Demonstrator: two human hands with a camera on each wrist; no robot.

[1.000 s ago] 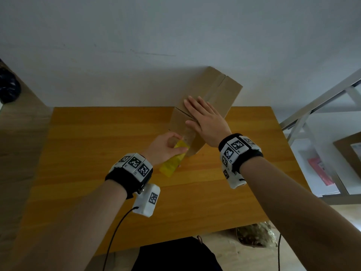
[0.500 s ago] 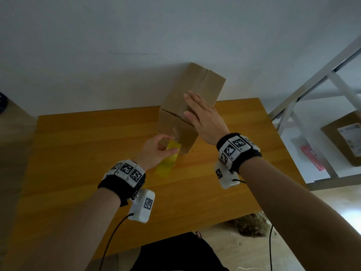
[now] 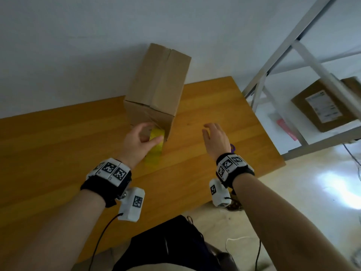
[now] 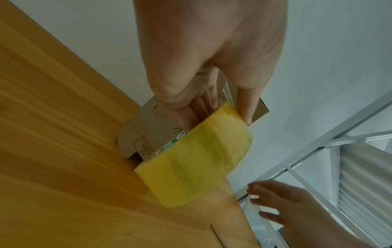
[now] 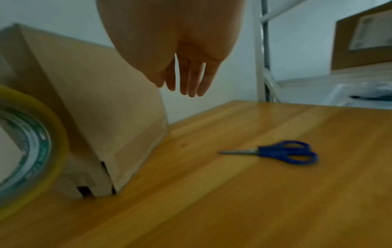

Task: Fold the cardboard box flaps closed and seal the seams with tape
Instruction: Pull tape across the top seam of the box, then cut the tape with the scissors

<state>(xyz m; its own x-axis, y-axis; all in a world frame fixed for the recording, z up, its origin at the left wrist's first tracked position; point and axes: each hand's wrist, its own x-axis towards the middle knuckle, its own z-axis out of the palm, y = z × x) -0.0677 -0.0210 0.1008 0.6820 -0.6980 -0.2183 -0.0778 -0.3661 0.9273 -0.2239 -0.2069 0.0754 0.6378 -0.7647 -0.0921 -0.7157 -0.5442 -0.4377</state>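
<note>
A tall cardboard box (image 3: 156, 90) stands on the wooden table (image 3: 58, 153) against the wall, its top flaps folded down with a seam between them. My left hand (image 3: 151, 133) grips a yellow tape roll (image 3: 155, 151) at the foot of the box's near face. In the left wrist view the fingers reach through the tape roll (image 4: 195, 161) and the thumb lies outside it. My right hand (image 3: 209, 130) hovers over the table to the right of the box, its fingers (image 5: 186, 80) straight and holding nothing. The box (image 5: 95, 100) is to its left.
Blue-handled scissors (image 5: 282, 151) lie on the table right of the box, under my right wrist. A white metal rack (image 3: 283, 55) stands past the table's right edge, with a labelled cardboard box (image 3: 324, 106) on its shelf. The wall is close behind the box.
My right hand has come off the top of the box and moved right and down, over the table. The left hand stays with the tape roll at the box's near face.
</note>
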